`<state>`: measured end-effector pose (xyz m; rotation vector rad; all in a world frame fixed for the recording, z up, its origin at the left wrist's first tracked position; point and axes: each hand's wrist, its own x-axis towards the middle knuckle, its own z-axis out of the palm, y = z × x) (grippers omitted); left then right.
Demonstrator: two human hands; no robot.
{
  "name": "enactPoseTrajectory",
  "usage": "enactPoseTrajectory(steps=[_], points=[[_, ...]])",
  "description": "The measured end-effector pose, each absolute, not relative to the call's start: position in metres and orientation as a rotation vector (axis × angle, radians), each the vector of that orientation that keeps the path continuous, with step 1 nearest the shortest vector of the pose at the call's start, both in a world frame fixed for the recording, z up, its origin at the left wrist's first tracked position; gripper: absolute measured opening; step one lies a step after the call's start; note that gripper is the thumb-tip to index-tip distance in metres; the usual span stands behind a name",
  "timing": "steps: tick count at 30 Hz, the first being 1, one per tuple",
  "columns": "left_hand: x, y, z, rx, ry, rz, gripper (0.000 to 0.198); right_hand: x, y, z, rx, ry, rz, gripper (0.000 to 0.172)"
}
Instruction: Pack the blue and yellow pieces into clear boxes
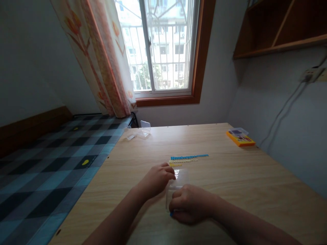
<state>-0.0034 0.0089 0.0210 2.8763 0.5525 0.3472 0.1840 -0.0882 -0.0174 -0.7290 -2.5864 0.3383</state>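
Observation:
Three rows of small pieces lie on the table: a long blue row (189,157), a shorter pale row (185,161) and a short yellow row (176,165). At the left end of the rows rests my left hand (158,178), its fingers bent, tips apart, beside the clear lid (182,177). The lid is folded back from a clear plastic box (168,200). My right hand (191,205) lies over the box and hides most of its inside. A small blue piece (171,214) shows between its thumb and fingers.
Another open clear box (144,132) stands at the far left table edge, near a small pale item (130,137). An orange-yellow box (240,139) with a clear lid on top sits at the far right. A bed (76,163) with checked cover adjoins the table's left.

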Motion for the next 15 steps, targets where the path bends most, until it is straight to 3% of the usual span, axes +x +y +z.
enactPoseTrajectory(steps=[6,15], points=[[-0.005,0.007,0.023,2.765,0.567,0.155,0.030,0.184,-0.089,-0.014,-0.728,-2.583,0.373,0.010],[-0.020,0.011,0.032,2.586,0.466,0.056,0.046,0.185,-0.094,-0.009,-0.789,-2.601,0.521,0.012]])
